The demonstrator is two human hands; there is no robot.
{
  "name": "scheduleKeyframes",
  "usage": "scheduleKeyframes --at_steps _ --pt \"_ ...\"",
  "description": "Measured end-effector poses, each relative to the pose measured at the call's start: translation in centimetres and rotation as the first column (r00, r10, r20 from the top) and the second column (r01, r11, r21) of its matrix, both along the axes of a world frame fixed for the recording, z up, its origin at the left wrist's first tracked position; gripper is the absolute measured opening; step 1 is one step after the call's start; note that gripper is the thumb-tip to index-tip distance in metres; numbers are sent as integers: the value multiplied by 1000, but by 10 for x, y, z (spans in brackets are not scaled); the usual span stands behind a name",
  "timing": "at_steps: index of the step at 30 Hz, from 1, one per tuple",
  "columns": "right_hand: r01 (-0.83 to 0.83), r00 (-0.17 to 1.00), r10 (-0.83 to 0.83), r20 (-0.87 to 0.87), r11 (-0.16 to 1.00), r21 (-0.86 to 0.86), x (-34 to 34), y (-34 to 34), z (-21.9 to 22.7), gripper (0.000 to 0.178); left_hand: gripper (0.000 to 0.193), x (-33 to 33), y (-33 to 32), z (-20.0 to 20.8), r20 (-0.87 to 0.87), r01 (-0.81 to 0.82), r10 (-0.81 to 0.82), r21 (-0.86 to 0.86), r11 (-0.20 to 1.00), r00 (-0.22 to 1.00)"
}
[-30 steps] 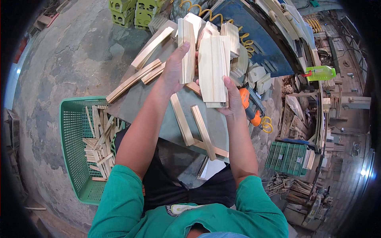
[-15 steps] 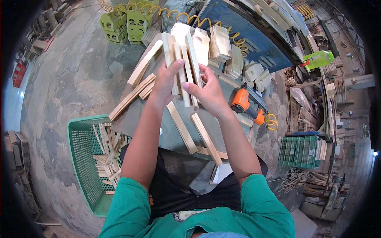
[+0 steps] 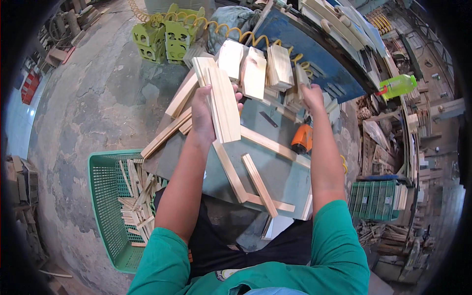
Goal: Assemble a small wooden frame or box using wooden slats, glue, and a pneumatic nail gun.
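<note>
Gripping boards (image 3: pixel 224 108), left hand (image 3: pixel 202 115); right hand (image 3: pixel 313 97) at slat (image 3: pixel 302 78), hold unclear.

The left one of two fisheye cameras worn on the person's head looks steeply down and slightly forward, close above the green shirt (image 3: pixel 300 278) at the lower edge. The left hand (image 3: pixel 202 110) and right hand (image 3: pixel 312 96) show above centre, over the worktop (image 3: pixel 287 178); the floor (image 3: pixel 88 98) lies farther off.
</note>
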State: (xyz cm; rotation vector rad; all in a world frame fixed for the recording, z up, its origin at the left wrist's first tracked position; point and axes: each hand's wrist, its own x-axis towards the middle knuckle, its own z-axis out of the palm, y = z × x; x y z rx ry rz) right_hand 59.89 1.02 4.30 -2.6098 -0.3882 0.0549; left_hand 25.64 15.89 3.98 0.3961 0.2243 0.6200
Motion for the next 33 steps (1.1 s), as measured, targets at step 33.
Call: scheduleKeyframes --at_steps 33 --pt "-307 875 287 390 952 -11 -80 43 19 58 67 -4 2 2 -87 -58 58 0 998 994"
